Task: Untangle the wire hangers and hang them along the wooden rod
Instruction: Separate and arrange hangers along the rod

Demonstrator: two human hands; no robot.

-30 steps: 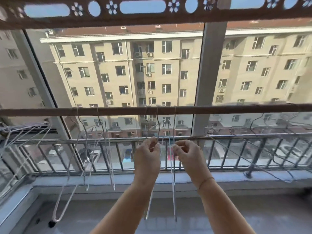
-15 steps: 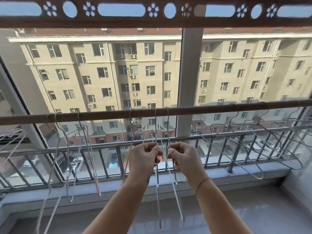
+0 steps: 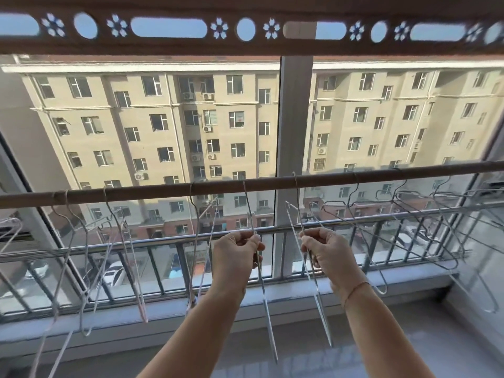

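- The left hand is pinching one wire hanger, and the right hand is gripping a second hanger, both hooked on the wooden rod.
- A hasty sideways pull is risking an unhooked hanger, or snagging the tangled hangers nearby.

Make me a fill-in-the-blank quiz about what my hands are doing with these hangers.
The left hand grips a hanger hooked over the wooden ____.
The right hand grips a second hanger, so together they hold ____ hangers.
A thin bracelet circles the ____ wrist.
Missing: rod, two, right.
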